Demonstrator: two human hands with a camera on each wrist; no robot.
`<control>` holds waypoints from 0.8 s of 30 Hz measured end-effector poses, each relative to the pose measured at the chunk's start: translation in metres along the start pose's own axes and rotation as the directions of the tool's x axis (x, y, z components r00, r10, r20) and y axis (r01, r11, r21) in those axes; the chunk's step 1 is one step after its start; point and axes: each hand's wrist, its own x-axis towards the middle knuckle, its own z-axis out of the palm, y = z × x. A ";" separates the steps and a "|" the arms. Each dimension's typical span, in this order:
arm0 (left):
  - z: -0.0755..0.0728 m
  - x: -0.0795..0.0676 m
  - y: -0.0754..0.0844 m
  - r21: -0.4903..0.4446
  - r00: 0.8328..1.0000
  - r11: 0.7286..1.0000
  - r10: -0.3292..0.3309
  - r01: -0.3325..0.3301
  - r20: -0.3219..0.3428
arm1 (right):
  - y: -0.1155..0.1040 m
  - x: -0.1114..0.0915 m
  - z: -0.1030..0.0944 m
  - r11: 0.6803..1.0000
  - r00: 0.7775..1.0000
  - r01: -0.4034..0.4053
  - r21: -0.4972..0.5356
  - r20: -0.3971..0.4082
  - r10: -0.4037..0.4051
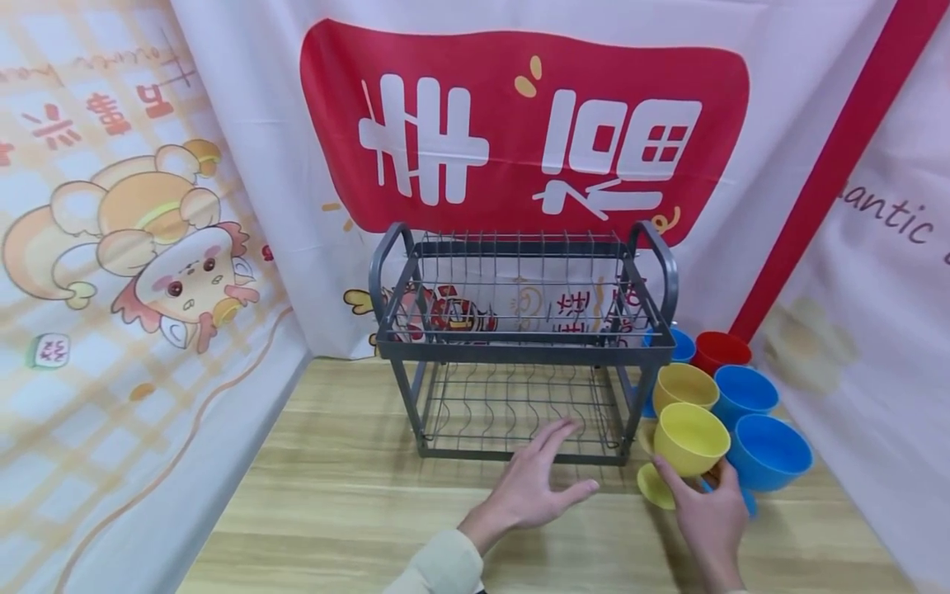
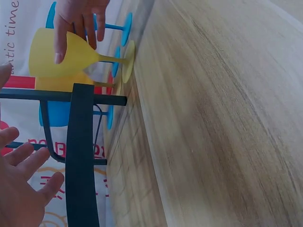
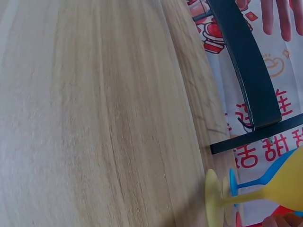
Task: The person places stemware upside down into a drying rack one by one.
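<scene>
My right hand (image 1: 708, 516) is at the nearest yellow goblet (image 1: 692, 437), thumb on one side of the bowl and fingers on the other, pinching it. The goblet stands upright, and its round foot (image 3: 213, 198) shows in the right wrist view. My left hand (image 1: 530, 483) holds nothing; its fingers are spread in front of the lower tier of a dark grey two-tier dish rack (image 1: 523, 355). In the left wrist view part of that left hand (image 2: 21, 184) appears beside the rack's bar.
Behind and beside the held goblet stand a darker yellow goblet (image 1: 684, 388), blue goblets (image 1: 772, 454) and a red one (image 1: 721, 351), close together right of the rack. Printed cloth (image 1: 245, 165) hangs behind and at both sides of the wooden tabletop (image 1: 312, 495).
</scene>
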 end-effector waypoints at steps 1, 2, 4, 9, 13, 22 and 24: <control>0.000 0.000 0.001 0.003 1.000 1.000 0.000 0.000 0.000 | 0.001 0.001 0.000 1.000 1.000 -0.008 0.003 0.004 0.008; 0.000 0.000 0.002 0.000 1.000 1.000 -0.001 0.001 0.002 | 0.001 0.001 0.001 1.000 1.000 -0.016 0.007 0.009 0.016; -0.001 0.000 0.003 -0.006 1.000 1.000 0.000 0.000 0.004 | 0.001 0.001 0.002 1.000 1.000 -0.023 0.014 0.018 0.022; -0.005 -0.003 0.003 -0.028 1.000 1.000 0.002 -0.002 0.001 | 0.001 0.000 0.002 0.998 0.999 -0.012 0.061 0.037 0.010; -0.010 -0.007 0.003 -0.046 1.000 0.999 -0.002 0.002 -0.008 | 0.001 -0.006 0.000 0.991 0.999 0.017 0.129 0.036 -0.022; -0.029 -0.019 -0.003 -0.102 0.998 0.995 -0.008 0.002 -0.056 | -0.011 -0.023 -0.005 0.977 0.991 0.124 0.173 0.024 -0.130; -0.033 -0.022 -0.005 -0.110 0.998 0.994 -0.015 0.008 -0.064 | -0.013 -0.027 -0.005 0.973 0.984 0.172 0.157 0.018 -0.177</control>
